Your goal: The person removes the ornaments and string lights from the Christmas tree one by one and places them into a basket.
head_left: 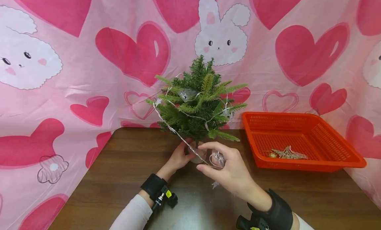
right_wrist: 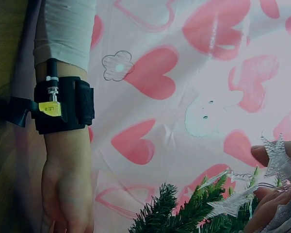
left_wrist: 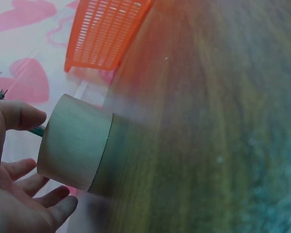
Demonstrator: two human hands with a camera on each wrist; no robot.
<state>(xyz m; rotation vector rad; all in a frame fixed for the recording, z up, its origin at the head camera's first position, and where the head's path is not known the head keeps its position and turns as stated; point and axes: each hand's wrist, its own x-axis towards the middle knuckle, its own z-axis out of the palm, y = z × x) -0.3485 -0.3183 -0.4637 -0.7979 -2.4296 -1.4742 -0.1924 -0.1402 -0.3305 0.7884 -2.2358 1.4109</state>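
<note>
So the little tree (head_left: 198,101) stood mid-bench (head_left: 119,177), far side, in a pale round pot (left_wrist: 75,143). Left hand (head_left: 177,157) rested against the pot, fingers loose and open. Right hand (head_left: 230,170) pinched a bunch of the light string (head_left: 178,135) just near the pot. Orange basket (head_left: 336,157) sat off right.

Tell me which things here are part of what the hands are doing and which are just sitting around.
In use:
tree
its wooden base, touched by the left hand
light string, pinched by the right hand

Lying about:
orange basket
gold ornaments in the basket
table
heart backdrop
</note>
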